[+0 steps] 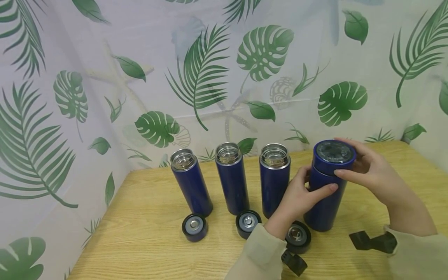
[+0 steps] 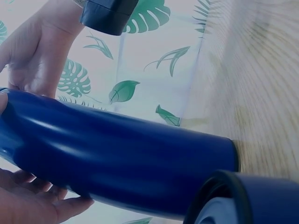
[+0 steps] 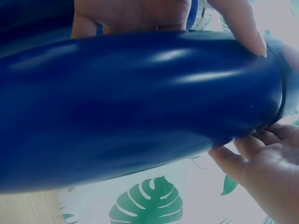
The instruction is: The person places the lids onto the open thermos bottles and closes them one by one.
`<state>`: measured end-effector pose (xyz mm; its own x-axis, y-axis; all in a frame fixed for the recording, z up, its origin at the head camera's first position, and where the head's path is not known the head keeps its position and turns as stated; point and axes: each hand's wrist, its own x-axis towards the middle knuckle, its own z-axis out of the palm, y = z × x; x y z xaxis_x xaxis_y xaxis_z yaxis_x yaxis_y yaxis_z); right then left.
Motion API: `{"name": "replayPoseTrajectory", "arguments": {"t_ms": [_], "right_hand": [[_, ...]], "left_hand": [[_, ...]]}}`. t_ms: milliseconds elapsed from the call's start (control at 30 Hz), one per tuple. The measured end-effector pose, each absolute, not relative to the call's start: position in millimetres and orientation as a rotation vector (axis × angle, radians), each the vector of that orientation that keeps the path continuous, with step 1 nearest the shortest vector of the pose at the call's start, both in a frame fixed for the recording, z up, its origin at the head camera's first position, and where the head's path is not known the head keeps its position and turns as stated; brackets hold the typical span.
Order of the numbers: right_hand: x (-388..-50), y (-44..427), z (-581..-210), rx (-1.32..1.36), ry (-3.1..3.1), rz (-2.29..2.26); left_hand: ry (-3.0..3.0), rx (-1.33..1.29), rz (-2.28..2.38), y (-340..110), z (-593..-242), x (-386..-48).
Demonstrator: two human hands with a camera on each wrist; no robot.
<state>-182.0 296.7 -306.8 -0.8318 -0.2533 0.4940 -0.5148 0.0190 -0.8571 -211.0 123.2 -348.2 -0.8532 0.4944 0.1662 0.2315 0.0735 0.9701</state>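
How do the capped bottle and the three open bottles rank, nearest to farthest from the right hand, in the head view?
1. Capped bottle: far right, held by the right hand.
2. Right open bottle: next one left.
3. Middle open bottle: farther left.
4. Left open bottle: leftmost.

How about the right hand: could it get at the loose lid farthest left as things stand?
Probably not: the right hand grips the blue-rimmed lid on the rightmost bottle, and the left arm lies between that hand and the loose lid.
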Motion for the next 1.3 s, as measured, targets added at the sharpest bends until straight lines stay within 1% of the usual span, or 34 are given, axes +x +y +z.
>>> {"name": "replayPoseTrajectory", "arguments": {"t_ms": [100, 300, 533, 667, 900, 1000, 1133, 1300], "right_hand": [[-180.7, 295.2, -305.7, 0.726, -2.132, 1.846], [-179.9, 292.0, -302.5, 0.56, -2.313, 1.517], [-181.2, 288.1, -300.6, 0.502, -2.371, 1.418], [-180.5, 289.1, -301.5, 0.521, -2.37, 1.427], [-180.0, 294.6, -304.6, 0.755, -2.244, 1.579], [-180.4, 295.1, -304.6, 0.801, -2.214, 1.628], [-180.4, 294.8, -304.0, 0.802, -2.227, 1.613], [-179.4, 292.9, -303.3, 0.708, -2.288, 1.534]], "left_hand": [[2.155, 0.742, 1.862, 123.1, -348.0, -211.1], [2.179, 0.736, 1.847, 122.5, -347.0, -210.4], [2.189, 0.742, 1.825, 122.4, -345.9, -210.5], [2.171, 0.73, 1.811, 121.6, -345.6, -210.4], [2.157, 0.73, 1.806, 120.9, -345.9, -210.7], [2.157, 0.726, 1.806, 120.8, -345.6, -210.6], [2.163, 0.723, 1.804, 121.0, -345.3, -210.6], [2.168, 0.726, 1.804, 121.3, -345.1, -210.8]]}}
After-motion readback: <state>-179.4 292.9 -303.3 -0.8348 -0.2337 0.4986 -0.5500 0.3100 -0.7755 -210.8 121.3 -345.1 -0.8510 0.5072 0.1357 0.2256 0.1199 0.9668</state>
